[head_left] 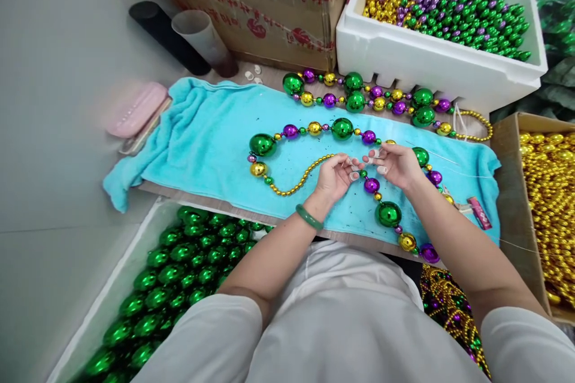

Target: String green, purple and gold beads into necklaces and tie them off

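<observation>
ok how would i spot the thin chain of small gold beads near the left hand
Find the long turquoise towel. On it, left of the left hand with the green wrist bangle, curves a thin chain of small round gold beads. Its beads match in size and colour, unlike the adjoining green, purple and gold bead strand.

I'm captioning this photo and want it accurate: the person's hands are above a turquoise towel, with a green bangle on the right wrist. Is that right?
Not quite; the side is wrong. The head view shows the green bangle on the wrist of the left hand. The turquoise towel is correct.
</observation>
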`<state>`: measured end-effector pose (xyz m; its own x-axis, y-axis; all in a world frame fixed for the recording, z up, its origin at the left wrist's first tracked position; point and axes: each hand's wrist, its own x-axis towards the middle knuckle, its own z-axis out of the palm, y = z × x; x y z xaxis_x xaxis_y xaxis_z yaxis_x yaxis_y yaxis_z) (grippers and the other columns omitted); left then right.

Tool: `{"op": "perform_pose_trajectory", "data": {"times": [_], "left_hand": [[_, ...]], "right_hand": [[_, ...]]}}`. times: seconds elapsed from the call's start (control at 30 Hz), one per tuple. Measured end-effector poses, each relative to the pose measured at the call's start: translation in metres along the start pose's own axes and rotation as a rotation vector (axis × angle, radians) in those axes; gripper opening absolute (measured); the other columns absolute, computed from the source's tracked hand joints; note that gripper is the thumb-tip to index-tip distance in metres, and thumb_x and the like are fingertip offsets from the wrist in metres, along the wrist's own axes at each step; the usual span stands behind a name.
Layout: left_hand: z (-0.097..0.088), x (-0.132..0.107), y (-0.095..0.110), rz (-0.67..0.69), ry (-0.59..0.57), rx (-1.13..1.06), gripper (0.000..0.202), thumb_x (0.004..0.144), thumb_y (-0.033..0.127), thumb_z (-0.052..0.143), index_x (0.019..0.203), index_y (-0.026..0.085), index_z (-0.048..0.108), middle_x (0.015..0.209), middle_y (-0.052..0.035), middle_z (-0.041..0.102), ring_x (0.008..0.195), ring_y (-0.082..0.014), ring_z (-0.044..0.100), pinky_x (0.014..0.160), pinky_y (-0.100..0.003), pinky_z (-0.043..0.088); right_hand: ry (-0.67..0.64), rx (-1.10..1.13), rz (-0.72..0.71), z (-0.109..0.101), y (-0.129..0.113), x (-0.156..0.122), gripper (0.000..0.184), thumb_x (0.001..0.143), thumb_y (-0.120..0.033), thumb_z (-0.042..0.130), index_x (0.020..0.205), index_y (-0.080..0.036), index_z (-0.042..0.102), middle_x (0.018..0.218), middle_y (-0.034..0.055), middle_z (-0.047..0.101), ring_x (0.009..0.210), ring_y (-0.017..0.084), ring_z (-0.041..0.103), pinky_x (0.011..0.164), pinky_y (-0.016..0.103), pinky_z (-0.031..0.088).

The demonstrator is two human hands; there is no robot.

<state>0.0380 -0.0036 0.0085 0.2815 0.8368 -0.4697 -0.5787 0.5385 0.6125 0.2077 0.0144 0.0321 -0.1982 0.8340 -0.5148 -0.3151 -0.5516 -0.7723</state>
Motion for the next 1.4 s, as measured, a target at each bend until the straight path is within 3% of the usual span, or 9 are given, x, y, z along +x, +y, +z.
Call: {"op": "perform_pose_trajectory", "data": {"times": [0.2, 0.3, 0.5, 0.63, 0.73, 0.87, 1.03, 1.23, 1.4], "left_hand": [[-0.003, 0.006, -0.002, 0.062, -0.101, 0.148, 0.018, 0.074, 0.030, 0.063, 0.071, 0.017, 0.050, 0.062, 0.0021, 0.054, 0.052, -0.0075, 0.050, 0.052, -0.021, 0.038], [-0.002, 0.006, -0.001, 0.096, -0.120, 0.372, 0.020, 0.077, 0.027, 0.060, 0.066, 0.016, 0.049, 0.057, 0.0028, 0.052, 0.051, -0.0068, 0.047, 0.052, -0.020, 0.035], [0.004, 0.004, 0.002, 0.203, -0.131, 0.674, 0.026, 0.082, 0.017, 0.055, 0.058, 0.015, 0.046, 0.049, 0.0054, 0.041, 0.047, -0.0055, 0.036, 0.050, -0.020, 0.028], [0.003, 0.005, 0.006, 0.157, -0.117, 0.555, 0.021, 0.082, 0.019, 0.057, 0.063, 0.015, 0.050, 0.053, 0.0039, 0.049, 0.049, -0.0060, 0.043, 0.052, -0.020, 0.033], [0.001, 0.006, 0.009, 0.087, -0.113, 0.436, 0.013, 0.082, 0.023, 0.060, 0.073, 0.013, 0.057, 0.065, 0.0000, 0.060, 0.057, -0.0074, 0.054, 0.058, -0.021, 0.042], [-0.001, 0.007, 0.010, 0.076, -0.090, 0.477, 0.010, 0.077, 0.014, 0.062, 0.087, 0.011, 0.062, 0.069, -0.0011, 0.063, 0.061, -0.0086, 0.060, 0.061, -0.022, 0.046], [0.002, 0.012, 0.007, 0.139, -0.120, 0.539, 0.026, 0.074, 0.010, 0.062, 0.099, 0.015, 0.057, 0.064, 0.0033, 0.061, 0.058, -0.0100, 0.061, 0.054, -0.021, 0.045], [0.006, 0.017, 0.008, 0.150, -0.169, 0.635, 0.012, 0.072, 0.011, 0.062, 0.083, 0.012, 0.063, 0.064, 0.0014, 0.062, 0.057, -0.0080, 0.059, 0.056, -0.021, 0.045], [0.010, 0.017, 0.013, 0.064, -0.163, 0.662, 0.001, 0.072, 0.011, 0.062, 0.071, 0.011, 0.062, 0.063, -0.0012, 0.063, 0.055, -0.0091, 0.059, 0.055, -0.022, 0.045]], "right_hand": [[-0.028, 0.014, 0.037, 0.011, 0.008, 0.009, 0.032, 0.066, -0.036, 0.069, 0.064, -0.020, 0.042, 0.047, -0.0069, 0.033, 0.037, 0.005, 0.026, 0.034, 0.019, 0.011], [0.013, -0.138, -0.027, 0.016, 0.014, 0.014, 0.035, 0.065, -0.037, 0.072, 0.062, -0.020, 0.041, 0.045, -0.0089, 0.030, 0.034, 0.003, 0.022, 0.034, 0.018, 0.011], [0.168, -0.273, -0.108, 0.016, 0.021, 0.020, 0.029, 0.059, -0.034, 0.071, 0.056, -0.019, 0.046, 0.040, -0.0081, 0.035, 0.033, 0.004, 0.024, 0.032, 0.019, 0.012], [0.154, -0.317, -0.123, 0.009, 0.018, 0.019, 0.028, 0.061, -0.038, 0.069, 0.059, -0.019, 0.048, 0.043, -0.0062, 0.040, 0.036, 0.006, 0.032, 0.033, 0.019, 0.017], [0.082, -0.406, -0.177, 0.004, 0.010, 0.013, 0.028, 0.064, -0.042, 0.066, 0.064, -0.018, 0.053, 0.065, 0.0024, 0.059, 0.054, 0.012, 0.051, 0.038, 0.020, 0.033], [0.152, -0.760, -0.441, 0.000, -0.007, -0.001, 0.022, 0.070, -0.038, 0.061, 0.064, -0.017, 0.055, 0.099, 0.0089, 0.063, 0.081, 0.018, 0.057, 0.062, 0.030, 0.048], [0.071, -1.225, -0.708, 0.010, -0.031, -0.017, 0.015, 0.079, -0.025, 0.054, 0.067, -0.018, 0.055, 0.089, 0.0076, 0.061, 0.087, 0.020, 0.058, 0.081, 0.035, 0.044], [-0.018, -1.491, -0.602, 0.032, -0.050, -0.018, 0.012, 0.079, -0.019, 0.053, 0.070, -0.016, 0.059, 0.088, 0.0062, 0.059, 0.081, 0.017, 0.054, 0.077, 0.030, 0.040], [-0.025, -1.517, -0.526, 0.038, -0.050, -0.005, 0.015, 0.081, -0.020, 0.053, 0.075, -0.015, 0.066, 0.092, 0.0070, 0.062, 0.079, 0.016, 0.054, 0.072, 0.028, 0.039]]}}
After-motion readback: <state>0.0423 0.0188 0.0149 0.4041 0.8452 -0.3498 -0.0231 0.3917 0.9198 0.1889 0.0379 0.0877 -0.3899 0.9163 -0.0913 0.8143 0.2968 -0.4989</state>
